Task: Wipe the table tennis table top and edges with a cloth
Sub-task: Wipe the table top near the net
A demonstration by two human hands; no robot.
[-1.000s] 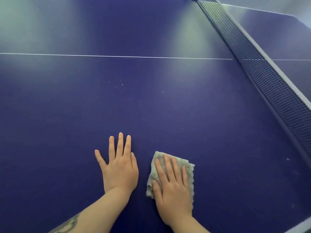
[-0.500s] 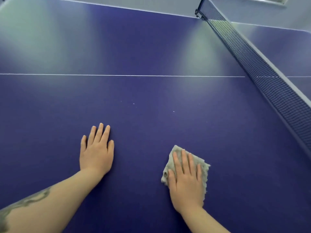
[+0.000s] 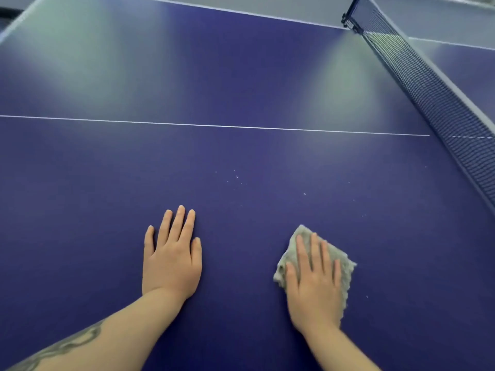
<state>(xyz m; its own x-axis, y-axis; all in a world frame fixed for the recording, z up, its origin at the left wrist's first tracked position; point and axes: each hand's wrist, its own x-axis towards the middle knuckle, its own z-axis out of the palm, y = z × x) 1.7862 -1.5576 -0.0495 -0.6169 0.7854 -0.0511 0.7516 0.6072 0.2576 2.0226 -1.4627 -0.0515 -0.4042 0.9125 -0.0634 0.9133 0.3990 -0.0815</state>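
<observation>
The blue table tennis table top (image 3: 241,84) fills the view, with a thin white centre line (image 3: 214,125) across it. A grey folded cloth (image 3: 300,238) lies on the near part of the table. My right hand (image 3: 313,285) presses flat on the cloth with straight fingers, covering most of it. My left hand (image 3: 171,255) rests flat on the bare table surface to the left of the cloth, fingers straight. Small white specks (image 3: 237,176) lie on the surface just beyond both hands.
The dark net (image 3: 434,97) runs along the right side from its clamp post (image 3: 349,22) at the far edge toward the near right. The white-edged far side (image 3: 241,12) of the table shows at the top, and the left end edge (image 3: 18,22) at the upper left.
My hands have drawn apart: the right hand with the cloth slid to the right and a little away from me. The view has tilted up, so the far edge and net post now show.
</observation>
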